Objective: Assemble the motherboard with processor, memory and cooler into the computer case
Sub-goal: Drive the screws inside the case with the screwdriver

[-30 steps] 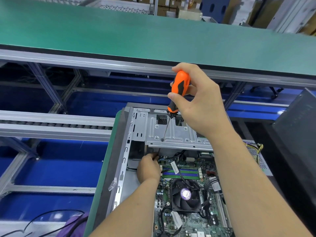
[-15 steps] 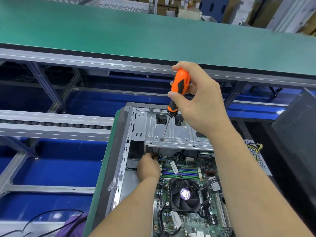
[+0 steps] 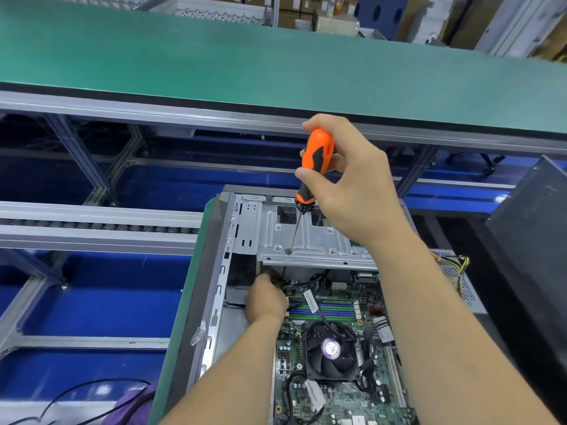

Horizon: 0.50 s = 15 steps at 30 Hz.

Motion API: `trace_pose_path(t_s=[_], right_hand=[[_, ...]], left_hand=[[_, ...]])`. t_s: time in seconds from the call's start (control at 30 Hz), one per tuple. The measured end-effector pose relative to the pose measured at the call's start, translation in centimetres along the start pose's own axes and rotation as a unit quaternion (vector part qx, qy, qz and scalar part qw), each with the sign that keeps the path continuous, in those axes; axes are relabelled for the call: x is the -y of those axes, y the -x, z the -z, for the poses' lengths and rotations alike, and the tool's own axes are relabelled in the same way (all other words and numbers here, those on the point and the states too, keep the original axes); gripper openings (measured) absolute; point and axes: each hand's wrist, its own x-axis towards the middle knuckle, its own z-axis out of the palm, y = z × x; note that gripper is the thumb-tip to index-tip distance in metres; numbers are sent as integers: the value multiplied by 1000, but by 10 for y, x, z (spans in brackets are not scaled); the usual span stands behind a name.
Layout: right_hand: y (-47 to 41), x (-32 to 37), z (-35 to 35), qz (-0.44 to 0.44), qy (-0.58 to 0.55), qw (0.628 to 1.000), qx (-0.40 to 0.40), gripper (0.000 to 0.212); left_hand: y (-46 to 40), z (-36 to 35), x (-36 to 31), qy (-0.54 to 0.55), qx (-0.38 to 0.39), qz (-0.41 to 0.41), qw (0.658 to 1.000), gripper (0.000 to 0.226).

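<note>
Overhead, the right hand (image 3: 352, 182) grips the orange-and-black handle of a screwdriver (image 3: 313, 167), thumb and fingers curled round it, with the thin shaft slanting down and left so that its tip passes through a hole in the silver drive cage (image 3: 310, 240) of the open computer case (image 3: 221, 271). Below and to the left of that hand, the left hand (image 3: 266, 299) reaches under the near edge of the drive cage; its fingertips are tucked into the shadow there and appear pinched around something small, though what they hold cannot be made out. Just right of the left hand, the motherboard (image 3: 343, 397) lies flat inside the case, with green and blue memory slots (image 3: 331, 309) running across it beside the left knuckles. Nearer the person, between the two forearms, the black cooler fan (image 3: 333, 352) sits on the board, a purple sticker at its hub. Black cables (image 3: 325, 317) cross the memory slots toward the fan. Beyond the right hand stretches a green conveyor belt (image 3: 214, 56), and left of the left forearm are grey aluminium rails (image 3: 92, 228) over blue panels. Right of the right forearm stands a dark case panel (image 3: 534, 240).
</note>
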Motion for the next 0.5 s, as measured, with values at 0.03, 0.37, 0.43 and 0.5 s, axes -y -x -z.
trace_pose_path(t_s=[0.03, 0.37, 0.43, 0.5], right_hand=[[0, 0, -1, -1, 0, 1000, 0, 44], [1, 0, 0, -7, 6, 1000, -10, 44], [2, -1, 1, -9, 2, 1000, -13, 44], [2, -2, 2, -11, 2, 1000, -15, 44]], left_hand=[[0, 0, 0, 0, 0, 1, 1000, 25], [0, 2, -2, -49, 5, -24, 998, 29], [4, 2, -1, -78, -7, -39, 996, 23], [7, 2, -1, -99, -17, -56, 993, 21]])
